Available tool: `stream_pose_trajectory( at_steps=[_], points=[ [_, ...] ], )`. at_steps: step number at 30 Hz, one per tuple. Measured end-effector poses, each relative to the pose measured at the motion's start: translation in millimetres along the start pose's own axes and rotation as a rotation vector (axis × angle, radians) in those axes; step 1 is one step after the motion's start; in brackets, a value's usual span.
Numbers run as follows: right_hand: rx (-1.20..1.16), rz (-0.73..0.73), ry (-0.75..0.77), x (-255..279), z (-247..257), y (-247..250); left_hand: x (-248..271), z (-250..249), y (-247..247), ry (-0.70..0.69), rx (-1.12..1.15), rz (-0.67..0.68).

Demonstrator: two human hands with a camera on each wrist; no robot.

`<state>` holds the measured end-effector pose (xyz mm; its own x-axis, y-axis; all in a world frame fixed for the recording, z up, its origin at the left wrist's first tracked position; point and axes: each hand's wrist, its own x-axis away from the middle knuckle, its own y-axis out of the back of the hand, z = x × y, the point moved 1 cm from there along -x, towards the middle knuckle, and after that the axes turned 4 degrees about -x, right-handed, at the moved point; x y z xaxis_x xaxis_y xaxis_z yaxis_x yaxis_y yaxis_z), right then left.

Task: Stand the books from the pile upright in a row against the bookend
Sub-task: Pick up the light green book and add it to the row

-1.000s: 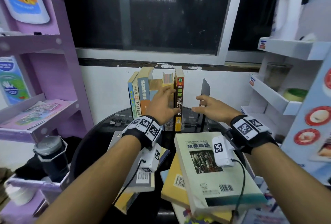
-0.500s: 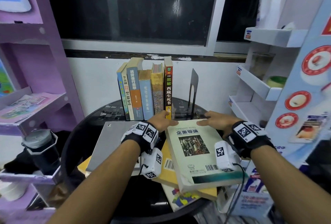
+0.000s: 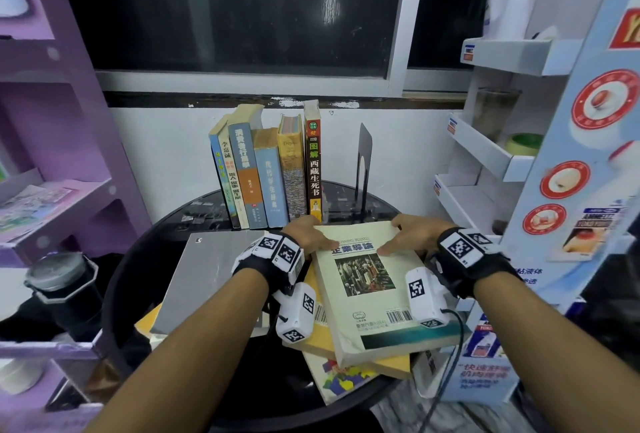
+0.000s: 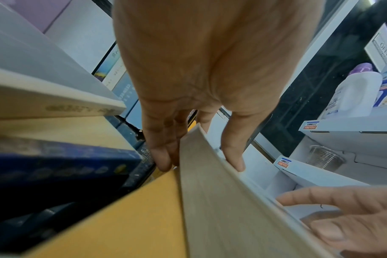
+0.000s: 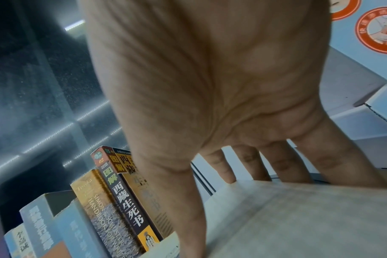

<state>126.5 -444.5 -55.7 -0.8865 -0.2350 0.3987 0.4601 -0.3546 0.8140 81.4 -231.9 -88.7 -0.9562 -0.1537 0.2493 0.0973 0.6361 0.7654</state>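
Both hands had hold of the far end of the pale green book (image 3: 374, 290) lying on top of the pile. From here the likeliest trouble, as I judged it, was the lift itself: the book was thick and gripped only at one end, so its near end could sag and drag the yellow book (image 3: 388, 361) beneath it off the edge of the round black table (image 3: 145, 259), over which the pile already hung. The opening between the red-spined book (image 3: 313, 162) at the end of the standing row and the black bookend (image 3: 364, 169) also looked narrow for so thick a volume; forcing it in could push the bookend away or tip the row, whose leftmost books already leaned.

The left hand (image 3: 309, 232) pinched the far left corner, thumb (image 4: 233, 153) on the cover and fingers (image 4: 160, 155) down along the edge. The right hand (image 3: 414, 235) held the far right corner likewise, thumb (image 5: 189, 206) on top and the fingers (image 5: 298, 167) curled over the far edge. Neither hand held anything else.

A grey book (image 3: 214, 280) lay flat to the left of the pile, and a dark lidded cup (image 3: 60, 280) sat on the purple shelf (image 3: 52, 210) beyond it.
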Motion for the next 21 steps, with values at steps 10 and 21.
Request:
stream_pose_trajectory(
  at_steps=[10, 21],
  points=[
    [-0.06, 0.0, 0.009, 0.2, 1.1, 0.4, 2.0, -9.5, 3.8, -0.074, 0.269, -0.091],
    [-0.248, -0.13, 0.096, 20.2, 12.8, 32.1, 17.2, -25.6, 32.5, -0.189, 0.641, -0.158]
  ],
)
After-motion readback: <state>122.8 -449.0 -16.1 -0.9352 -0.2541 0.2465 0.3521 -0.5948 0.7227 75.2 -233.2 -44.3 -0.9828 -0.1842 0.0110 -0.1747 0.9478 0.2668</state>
